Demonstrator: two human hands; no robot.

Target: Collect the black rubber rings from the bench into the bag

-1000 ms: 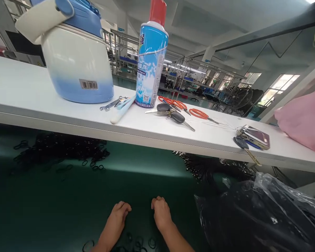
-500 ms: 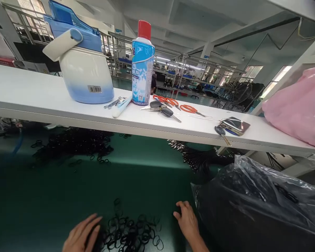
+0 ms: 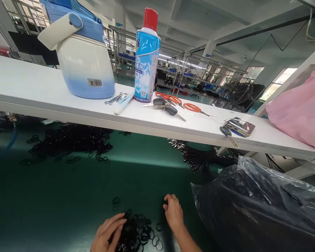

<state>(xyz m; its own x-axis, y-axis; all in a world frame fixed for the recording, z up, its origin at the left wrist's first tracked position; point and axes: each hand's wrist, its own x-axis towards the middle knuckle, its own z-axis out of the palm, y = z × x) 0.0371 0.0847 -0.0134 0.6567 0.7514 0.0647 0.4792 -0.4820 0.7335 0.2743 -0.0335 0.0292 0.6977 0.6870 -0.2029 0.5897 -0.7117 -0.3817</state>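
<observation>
Both hands are closing inward since half a second ago: the left hand [image 3: 107,232], fingers curled, is pressing the heap of small black rubber rings [image 3: 136,231] on the dark green worktop [image 3: 68,196] rightward toward the loosely open right hand [image 3: 173,212], which is just beside it.

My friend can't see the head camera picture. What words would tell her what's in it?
Two bare hands, left hand and right hand, rest on a heap of small black rubber rings on a dark green table. Above runs a white shelf with a blue spray can with a red cap, orange-handled scissors and black keys.
</observation>
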